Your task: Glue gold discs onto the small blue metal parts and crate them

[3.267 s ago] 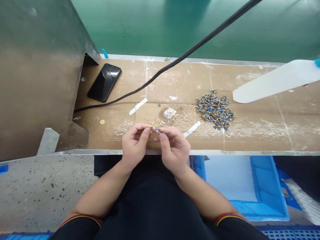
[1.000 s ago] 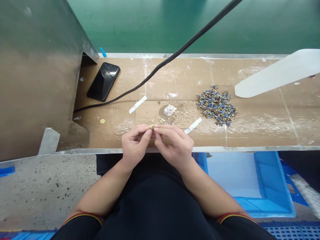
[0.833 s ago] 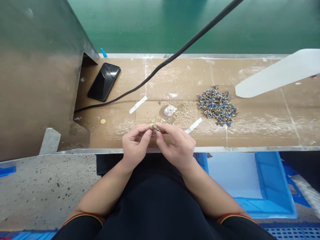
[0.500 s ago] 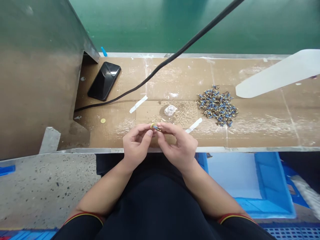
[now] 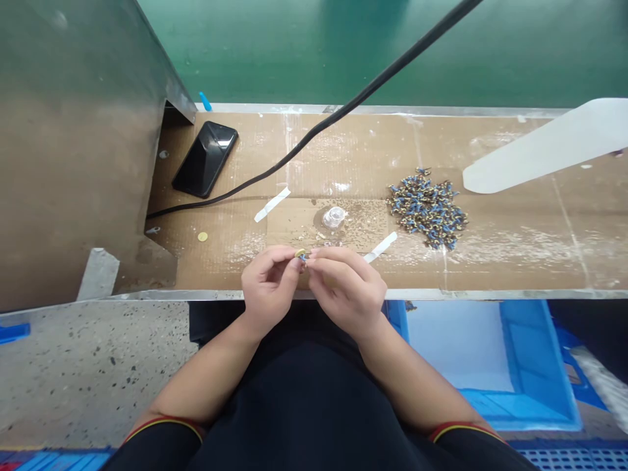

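Near the front edge of the bench, my left hand (image 5: 269, 284) pinches a small round yellow disc (image 5: 300, 252) between thumb and fingers. Just below the disc sits a tiny blue-and-gold part (image 5: 303, 258), mostly covered by fingertips. My right hand (image 5: 349, 288) meets it from the right, its fingers closed together at the part; the exact grip is hidden. Behind the hands, a small clear lump or cup (image 5: 334, 217) rests on a wet patch. To the right lies a pile of similar blue-and-gold parts (image 5: 428, 208).
A black phone (image 5: 205, 159) lies at the left, beside a metal housing (image 5: 73, 150). A black cable (image 5: 304, 139) crosses the bench diagonally. Another yellow disc (image 5: 203, 237) lies at left. A white strip-shaped piece (image 5: 544, 147) reaches in from the right. Below stands a blue bin (image 5: 540, 366).
The right fingers have shifted and now cover more of the blue-and-gold part. The disc has dropped slightly and tilted between the fingertips. Everything else on the bench stays put.
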`<state>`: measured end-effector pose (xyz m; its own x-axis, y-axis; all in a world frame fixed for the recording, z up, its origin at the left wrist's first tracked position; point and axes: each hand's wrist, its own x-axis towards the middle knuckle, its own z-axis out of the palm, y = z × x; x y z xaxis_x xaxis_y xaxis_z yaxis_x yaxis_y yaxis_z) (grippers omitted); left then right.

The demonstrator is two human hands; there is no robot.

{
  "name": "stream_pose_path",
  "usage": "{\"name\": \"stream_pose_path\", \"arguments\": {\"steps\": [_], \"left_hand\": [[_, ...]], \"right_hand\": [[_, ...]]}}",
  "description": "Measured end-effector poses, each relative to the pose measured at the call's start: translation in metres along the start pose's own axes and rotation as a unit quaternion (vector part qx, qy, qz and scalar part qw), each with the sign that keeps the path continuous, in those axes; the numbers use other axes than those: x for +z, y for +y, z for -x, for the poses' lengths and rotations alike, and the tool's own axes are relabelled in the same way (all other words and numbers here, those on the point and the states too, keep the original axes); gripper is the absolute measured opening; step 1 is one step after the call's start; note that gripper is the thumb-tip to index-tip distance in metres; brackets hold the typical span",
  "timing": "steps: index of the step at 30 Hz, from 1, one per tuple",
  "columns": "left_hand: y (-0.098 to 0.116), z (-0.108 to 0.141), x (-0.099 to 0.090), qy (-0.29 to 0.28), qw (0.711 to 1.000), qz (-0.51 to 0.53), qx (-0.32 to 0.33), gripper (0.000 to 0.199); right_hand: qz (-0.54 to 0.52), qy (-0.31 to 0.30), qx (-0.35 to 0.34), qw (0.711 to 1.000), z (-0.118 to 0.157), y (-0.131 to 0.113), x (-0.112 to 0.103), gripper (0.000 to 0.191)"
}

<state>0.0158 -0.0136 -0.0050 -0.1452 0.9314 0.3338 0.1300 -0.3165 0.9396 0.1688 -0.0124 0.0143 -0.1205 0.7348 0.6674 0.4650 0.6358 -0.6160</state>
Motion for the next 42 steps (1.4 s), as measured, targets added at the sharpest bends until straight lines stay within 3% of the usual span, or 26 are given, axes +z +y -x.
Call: {"name": "stream_pose_path", "arguments": {"steps": [10,21,26,29,31,33,36,38,39,40,42], "left_hand": [[0.002,-0.001,0.001,-0.002,0.998,-0.035,0.044,0.007],[0.005,-0.003,0.001,-0.025,1.0,0.009,-0.013,0.012],[0.006,-0.008,-0.002,-0.101,0.994,-0.003,0.038,0.009],[0.006,-0.01,-0.005,-0.16,0.983,-0.009,0.087,0.013],[0.005,-0.01,-0.006,-0.177,0.979,-0.014,0.1,0.016],[0.002,-0.009,-0.006,-0.166,0.982,-0.017,0.086,0.017],[-0.001,-0.01,-0.005,-0.139,0.989,-0.026,0.043,0.013],[-0.002,-0.013,-0.004,-0.132,0.99,-0.041,0.033,0.012],[-0.001,-0.015,-0.002,-0.134,0.989,-0.049,0.036,0.012],[0.0,-0.017,-0.001,-0.138,0.988,-0.057,0.041,0.013],[0.002,-0.02,0.003,-0.148,0.985,-0.07,0.056,0.012]], "right_hand": [[-0.009,-0.003,0.0,1.0,0.001,-0.001,0.0,0.032],[-0.032,0.0,0.041,0.999,0.005,0.002,0.003,0.022],[-0.075,-0.014,0.08,0.994,0.007,0.001,-0.001,0.016],[-0.134,-0.019,0.159,0.978,0.011,-0.001,-0.01,0.011],[-0.173,0.001,0.216,0.961,0.016,0.003,-0.022,0.009],[-0.168,0.067,0.246,0.952,0.025,0.012,-0.043,0.007],[-0.053,0.244,0.259,0.933,0.052,0.037,-0.094,0.01],[0.059,0.339,0.279,0.897,0.081,0.056,-0.135,0.014],[0.122,0.358,0.307,0.873,0.098,0.065,-0.154,0.017],[0.186,0.337,0.364,0.848,0.116,0.073,-0.172,0.021],[0.295,0.198,0.501,0.789,0.148,0.087,-0.198,0.027]]}}
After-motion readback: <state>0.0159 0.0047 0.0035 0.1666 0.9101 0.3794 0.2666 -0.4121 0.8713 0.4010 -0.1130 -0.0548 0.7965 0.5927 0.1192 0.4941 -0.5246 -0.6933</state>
